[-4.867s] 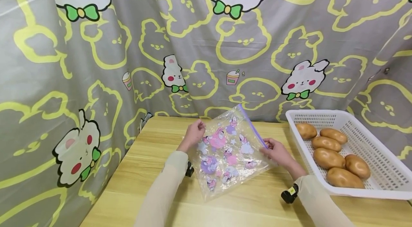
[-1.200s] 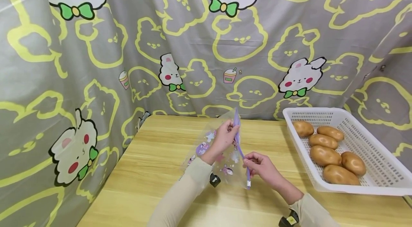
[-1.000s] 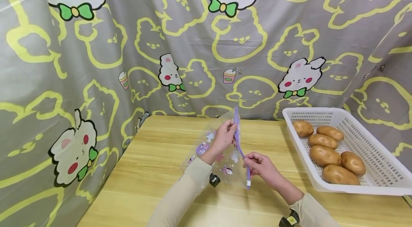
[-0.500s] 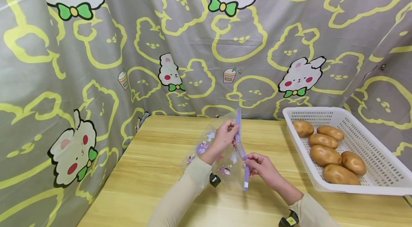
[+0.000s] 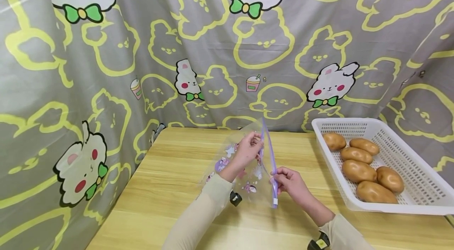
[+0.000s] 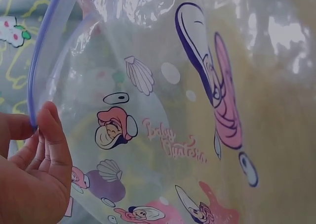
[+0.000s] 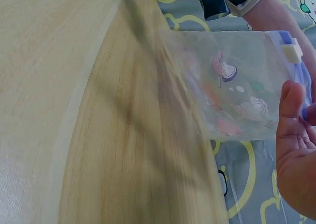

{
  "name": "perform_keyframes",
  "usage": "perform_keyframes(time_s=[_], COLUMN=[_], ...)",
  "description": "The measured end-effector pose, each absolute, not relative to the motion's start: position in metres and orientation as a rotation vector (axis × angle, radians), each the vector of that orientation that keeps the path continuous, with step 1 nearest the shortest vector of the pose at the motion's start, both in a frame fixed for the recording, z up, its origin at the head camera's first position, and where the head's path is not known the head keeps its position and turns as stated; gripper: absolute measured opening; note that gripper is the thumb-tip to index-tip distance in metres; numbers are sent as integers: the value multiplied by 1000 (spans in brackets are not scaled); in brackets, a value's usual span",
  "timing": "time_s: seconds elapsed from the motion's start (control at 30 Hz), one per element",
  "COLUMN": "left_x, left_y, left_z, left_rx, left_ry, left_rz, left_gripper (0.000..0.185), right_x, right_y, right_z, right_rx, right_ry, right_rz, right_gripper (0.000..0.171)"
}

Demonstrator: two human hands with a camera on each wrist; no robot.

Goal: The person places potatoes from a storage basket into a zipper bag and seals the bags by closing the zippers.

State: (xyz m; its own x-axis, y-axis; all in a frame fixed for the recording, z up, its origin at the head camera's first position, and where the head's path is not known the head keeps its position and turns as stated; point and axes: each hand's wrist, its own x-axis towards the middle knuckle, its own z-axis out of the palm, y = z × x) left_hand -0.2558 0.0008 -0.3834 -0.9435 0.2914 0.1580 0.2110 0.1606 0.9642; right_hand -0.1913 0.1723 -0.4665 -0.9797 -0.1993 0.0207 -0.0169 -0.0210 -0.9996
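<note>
A clear zip bag [image 5: 244, 171] printed with pink and purple cartoons stands on edge over the wooden table [image 5: 170, 179], its purple zip rim facing up and towards me. My left hand [image 5: 254, 144] pinches the left lip of the rim near its far end. My right hand [image 5: 276, 177] pinches the right lip closer to me, just above the white slider [image 5: 274, 202]. The two lips stand slightly apart. In the left wrist view my thumb and fingers [image 6: 42, 135] hold the rim of the bag [image 6: 197, 110]. The right wrist view shows the bag [image 7: 232, 85] and my right hand [image 7: 296, 120].
A white perforated basket [image 5: 349, 123] at the right of the table holds several brown potatoes [image 5: 358, 171]. A grey curtain [image 5: 106, 65] with rabbit prints hangs close behind and to the left of the table.
The bag, held flat and face-up several seconds ago, now stands on edge. Within the last second my right hand drew its lip rightward and the mouth parted a little.
</note>
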Motion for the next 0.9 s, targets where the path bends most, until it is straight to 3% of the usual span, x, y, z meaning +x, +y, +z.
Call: perform_keyframes(time_s=[0.37, 0.6, 0.9], left_x=[-280, -281, -279], left_y=[-6, -9, -17], left_z=[-416, -416, -412], left_rx=[607, 639, 680], left_ry=[2412, 2422, 2516], left_rz=[1886, 1816, 1733], left_gripper=[23, 37, 36], right_x=[-197, -208, -221], right_y=[178, 177, 183], right_z=[-462, -463, -466], right_rx=[-134, -97, -29], right_ry=[2124, 2166, 2267], right_rz=[-2123, -2085, -2062], right_gripper=[16, 17, 14])
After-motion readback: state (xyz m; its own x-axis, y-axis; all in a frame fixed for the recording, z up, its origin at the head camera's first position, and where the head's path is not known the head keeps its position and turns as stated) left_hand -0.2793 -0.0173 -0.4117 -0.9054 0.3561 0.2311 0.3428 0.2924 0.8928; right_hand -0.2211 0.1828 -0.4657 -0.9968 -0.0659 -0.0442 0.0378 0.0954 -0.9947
